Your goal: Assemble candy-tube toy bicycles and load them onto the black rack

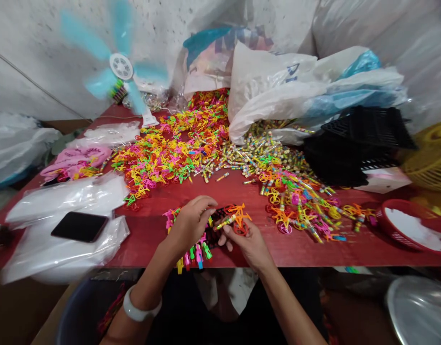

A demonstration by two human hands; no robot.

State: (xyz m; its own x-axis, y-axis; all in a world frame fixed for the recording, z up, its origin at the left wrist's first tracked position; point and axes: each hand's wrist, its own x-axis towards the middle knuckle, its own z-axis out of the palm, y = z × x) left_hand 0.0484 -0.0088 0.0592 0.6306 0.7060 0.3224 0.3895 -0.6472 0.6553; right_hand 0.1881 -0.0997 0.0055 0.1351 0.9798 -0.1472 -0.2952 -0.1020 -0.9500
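My right hand (pixel 247 243) is closed on an orange plastic toy bicycle (pixel 240 215) with a small patterned tube (pixel 225 222) attached or lying against it. My left hand (pixel 193 218) hovers just left of it, its fingers bent together; whatever they may hold is hidden. Beneath both hands lies a black slotted rack (pixel 215 238), partly covered by them. Pink, green, blue and yellow plastic pieces (pixel 198 254) stick out along the rack's front and left edges.
Loose coloured toy parts (pixel 163 158) and patterned tubes (pixel 249 155) heap across the red table (pixel 155 201). More assembled-looking pieces (pixel 302 206) lie right. A phone (pixel 79 226) rests on plastic bags left. A spinning fan (pixel 121 67), black racks (pixel 349 143) and red basket (pixel 389 225) surround the work.
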